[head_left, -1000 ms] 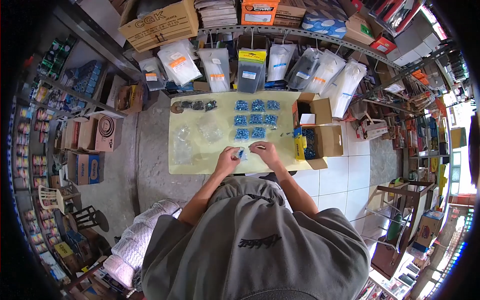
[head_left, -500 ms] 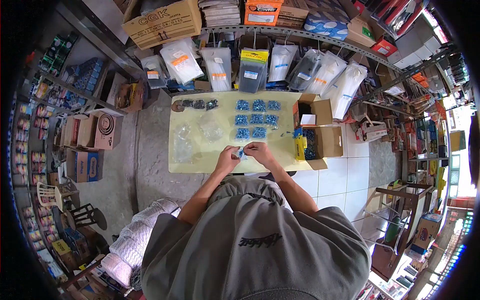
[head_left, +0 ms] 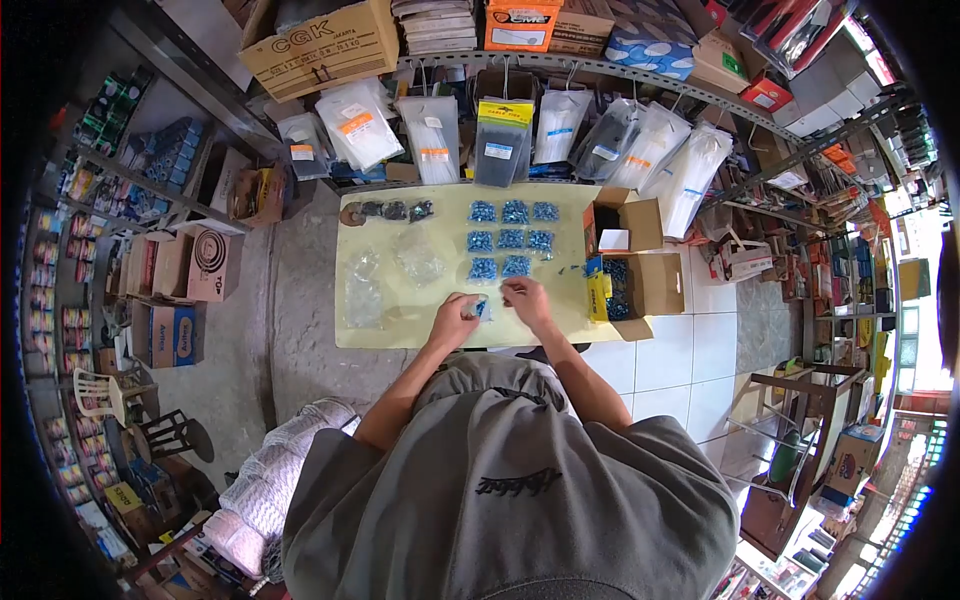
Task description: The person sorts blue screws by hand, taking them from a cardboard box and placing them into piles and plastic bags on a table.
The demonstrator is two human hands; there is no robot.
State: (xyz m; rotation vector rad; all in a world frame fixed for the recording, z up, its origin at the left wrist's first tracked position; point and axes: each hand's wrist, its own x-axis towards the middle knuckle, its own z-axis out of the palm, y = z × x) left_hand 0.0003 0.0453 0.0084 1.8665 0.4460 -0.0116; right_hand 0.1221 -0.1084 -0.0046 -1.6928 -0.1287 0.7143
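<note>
My left hand (head_left: 456, 318) is closed around a small clear plastic bag (head_left: 485, 311) with blue pieces in it, near the table's front edge. Just right of the bag, my right hand (head_left: 527, 302) is apart from it with its fingers curled in; whether anything is between them is hidden. Beyond my hands, several packed bags of small blue pieces (head_left: 511, 239) lie in rows. To the right stands an open carton (head_left: 640, 289) holding more blue pieces, too small to name, with a few loose pieces (head_left: 570, 269) beside it.
A second open carton (head_left: 640, 222) stands behind the first. On the left of the yellow table (head_left: 440, 318) are clear empty bags (head_left: 420, 256) and bags of dark pieces (head_left: 396, 210). Packs of cable ties (head_left: 504, 143) hang from the shelf at the back. Shelving stands on both sides.
My right hand has come away from the small bag, moving slightly right. My left hand keeps hold of the bag, which now shows more openly.
</note>
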